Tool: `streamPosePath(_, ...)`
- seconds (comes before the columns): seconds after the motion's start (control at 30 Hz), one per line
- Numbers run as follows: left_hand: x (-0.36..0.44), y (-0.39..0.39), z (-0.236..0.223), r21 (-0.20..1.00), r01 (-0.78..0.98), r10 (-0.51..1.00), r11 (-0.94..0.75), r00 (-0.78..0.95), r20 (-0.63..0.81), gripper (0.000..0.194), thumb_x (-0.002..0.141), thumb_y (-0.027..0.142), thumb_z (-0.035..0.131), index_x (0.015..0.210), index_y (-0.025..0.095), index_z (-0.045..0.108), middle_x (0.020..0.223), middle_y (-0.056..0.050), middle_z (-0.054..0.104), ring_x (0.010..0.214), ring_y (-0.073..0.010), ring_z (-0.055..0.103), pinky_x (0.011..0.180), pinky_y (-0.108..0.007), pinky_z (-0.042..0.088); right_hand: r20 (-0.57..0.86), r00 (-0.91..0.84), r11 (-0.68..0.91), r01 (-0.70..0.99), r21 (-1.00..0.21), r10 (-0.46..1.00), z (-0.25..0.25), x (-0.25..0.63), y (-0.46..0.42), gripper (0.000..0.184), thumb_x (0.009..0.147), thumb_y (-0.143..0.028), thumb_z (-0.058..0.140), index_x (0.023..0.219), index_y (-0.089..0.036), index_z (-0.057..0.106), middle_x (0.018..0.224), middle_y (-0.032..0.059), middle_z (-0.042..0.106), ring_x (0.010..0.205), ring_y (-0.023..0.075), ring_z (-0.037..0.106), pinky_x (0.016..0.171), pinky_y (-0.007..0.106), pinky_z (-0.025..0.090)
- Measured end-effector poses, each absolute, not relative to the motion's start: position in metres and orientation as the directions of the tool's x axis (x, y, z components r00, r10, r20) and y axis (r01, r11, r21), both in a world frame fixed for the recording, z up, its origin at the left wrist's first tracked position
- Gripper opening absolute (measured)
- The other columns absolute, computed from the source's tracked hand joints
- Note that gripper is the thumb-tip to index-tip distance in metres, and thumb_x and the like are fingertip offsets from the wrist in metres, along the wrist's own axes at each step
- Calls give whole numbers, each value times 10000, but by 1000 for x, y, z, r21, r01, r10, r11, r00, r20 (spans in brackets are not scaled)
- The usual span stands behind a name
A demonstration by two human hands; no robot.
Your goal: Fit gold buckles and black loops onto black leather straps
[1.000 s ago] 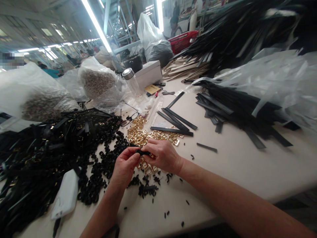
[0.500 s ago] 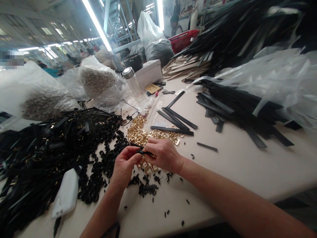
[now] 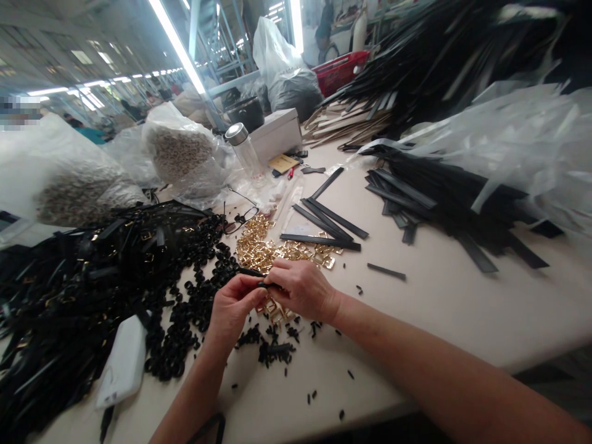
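Low over the table, my left hand (image 3: 237, 301) and my right hand (image 3: 300, 288) meet, both closed on one black strap (image 3: 252, 272). Its far end sticks out above my left fingertips; the rest is hidden by my fingers. Whether a buckle is on it I cannot tell. Gold buckles (image 3: 254, 242) lie heaped just beyond and beneath my hands. To the left spreads a pile of small black loops (image 3: 178, 333). Short black bits (image 3: 276, 353) are scattered below my wrists. Several flat black straps (image 3: 324, 240) rest past my right hand.
A white power bank (image 3: 123, 364) with a cable lies at left, beside a mound of black buckled straps (image 3: 69, 290). Behind stand a glass bottle (image 3: 247, 154), eyeglasses (image 3: 240, 216) and filled plastic bags (image 3: 178, 145). More black strips (image 3: 444, 197) lie under plastic at right.
My fingers have shifted slightly on the black strap, and less of it shows between them. The whole view has moved a little; the things on the table stay in place.
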State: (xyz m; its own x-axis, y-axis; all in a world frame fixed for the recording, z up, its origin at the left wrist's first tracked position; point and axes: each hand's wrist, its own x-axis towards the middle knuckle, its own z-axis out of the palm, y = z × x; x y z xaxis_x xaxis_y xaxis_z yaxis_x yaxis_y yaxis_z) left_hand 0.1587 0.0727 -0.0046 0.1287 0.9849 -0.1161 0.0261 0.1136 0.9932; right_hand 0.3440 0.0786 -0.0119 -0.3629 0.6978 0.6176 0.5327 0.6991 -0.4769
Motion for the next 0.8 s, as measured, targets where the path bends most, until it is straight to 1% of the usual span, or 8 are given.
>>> streamPosePath(0.1,161,72,-5,996,33,992,87,88,-90,211,659,263,819,825,158,741,688,-1,707,553,-93,587,545,-199,503,597,-306,656,518,-549,742,-15,341,79,61,838,-190,594,785,-169,616,724,-10,545,618,108,487,556,227,329)
streamPosePath(0.3,159,74,-15,992,-27,992,126,14,-126,260,687,308,802,892,156,753,781,-28,739,601,-98,618,593,-206,524,530,-278,597,440,-671,801,-15,340,79,32,849,-180,631,866,-168,656,788,10,591,697,126,546,639,231,410)
streamPosePath(0.4,159,76,-16,994,-47,995,99,-18,-100,269,678,297,809,893,150,741,793,-28,737,602,-89,615,596,-198,520,505,-302,587,346,-732,808,-12,342,80,124,853,-147,619,968,-154,663,832,34,625,778,149,580,717,258,457)
streamPosePath(0.53,159,78,-11,992,-100,995,74,-53,-80,263,655,286,824,860,164,714,770,-11,724,606,-93,626,582,-190,514,483,-312,556,214,-803,818,-11,343,80,241,881,-115,518,1093,-145,631,975,71,672,898,164,610,811,300,485)
streamPosePath(0.6,159,79,-9,990,-118,994,80,-66,-89,254,632,284,835,810,159,704,736,-6,715,600,-94,625,580,-190,511,433,-275,489,186,-852,858,-14,341,80,215,872,-117,516,1048,-151,635,940,52,678,847,151,619,778,287,491)
streamPosePath(0.67,160,78,-10,989,-115,992,94,-73,-103,251,619,293,839,776,153,704,710,-5,707,586,-93,617,576,-191,507,362,-230,403,172,-899,904,-18,338,80,153,855,-124,536,970,-162,630,834,14,665,728,126,604,693,254,484)
streamPosePath(0.73,162,77,-10,992,-76,992,97,-75,-103,242,624,302,832,771,151,712,711,-7,708,580,-94,609,573,-196,501,310,-200,343,157,-926,929,-21,335,80,97,842,-126,552,905,-170,612,746,-17,635,639,105,568,623,227,457)
streamPosePath(0.8,165,74,-9,997,-3,994,79,-72,-79,226,635,299,822,779,154,725,708,-6,705,570,-95,592,560,-199,492,307,-182,335,153,-930,934,-22,333,79,74,828,-118,564,859,-175,600,704,-34,610,608,94,543,595,211,432)
